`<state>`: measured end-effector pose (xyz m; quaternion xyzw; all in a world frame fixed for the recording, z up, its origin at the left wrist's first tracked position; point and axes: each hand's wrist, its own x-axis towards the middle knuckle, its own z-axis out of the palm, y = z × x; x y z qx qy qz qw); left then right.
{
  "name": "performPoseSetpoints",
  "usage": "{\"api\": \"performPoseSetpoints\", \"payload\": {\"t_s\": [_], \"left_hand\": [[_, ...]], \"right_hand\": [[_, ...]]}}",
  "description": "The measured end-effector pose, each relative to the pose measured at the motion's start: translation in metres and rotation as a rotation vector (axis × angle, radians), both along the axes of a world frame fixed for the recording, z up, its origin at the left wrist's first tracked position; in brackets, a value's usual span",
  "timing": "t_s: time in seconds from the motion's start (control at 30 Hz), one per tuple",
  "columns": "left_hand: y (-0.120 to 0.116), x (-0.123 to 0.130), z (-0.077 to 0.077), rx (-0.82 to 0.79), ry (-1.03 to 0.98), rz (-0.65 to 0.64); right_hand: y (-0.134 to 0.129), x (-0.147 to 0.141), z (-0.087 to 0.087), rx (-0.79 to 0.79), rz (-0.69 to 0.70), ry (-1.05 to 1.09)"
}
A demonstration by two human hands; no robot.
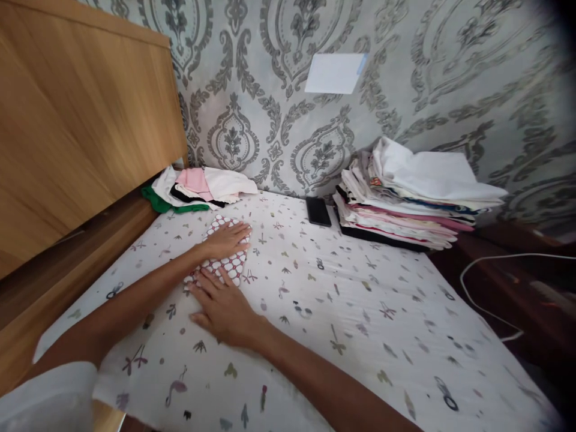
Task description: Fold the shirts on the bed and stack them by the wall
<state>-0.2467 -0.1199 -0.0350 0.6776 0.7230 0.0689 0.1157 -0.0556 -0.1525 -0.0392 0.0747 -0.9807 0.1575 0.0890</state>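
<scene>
A small folded cloth [234, 264] with a white and dark red pattern lies flat on the printed white sheet [310, 336]. Across its upper part rests my left hand [227, 240], palm down with the fingers stretched out to the right. My right hand [225, 306] lies lower, its fingertips on the cloth's near edge and its thumb on the sheet. Neither hand grips anything. Both hands cover part of the cloth, so its full outline is hidden.
Folded clothes in white, pink, black and green [195, 186] lie at the back left beside a wooden cabinet [85, 114]. A black phone [318, 211] lies near the wall, left of a tall stack of folded clothes [405, 198]. A white cable [472, 306] hangs at the right.
</scene>
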Motion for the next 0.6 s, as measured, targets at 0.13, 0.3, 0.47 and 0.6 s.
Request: {"api": "performPoseSetpoints", "payload": {"t_s": [0.13,0.3,0.47,0.6], "left_hand": [[0.028,-0.02,-0.009,-0.034,0.01,0.067],[0.044,-0.034,-0.003,0.046,-0.026,0.148],[0.032,-0.054,0.021,0.007,-0.067,0.126],[0.03,-0.067,0.041,-0.135,-0.118,0.162]], "right_hand": [[-0.005,0.006,0.003,-0.012,0.057,-0.028],[-0.007,0.016,0.0,-0.104,0.111,0.037],[0.0,0.034,-0.006,-0.419,-0.184,0.296],[0.017,0.027,-0.002,-0.708,-0.626,0.241]]}}
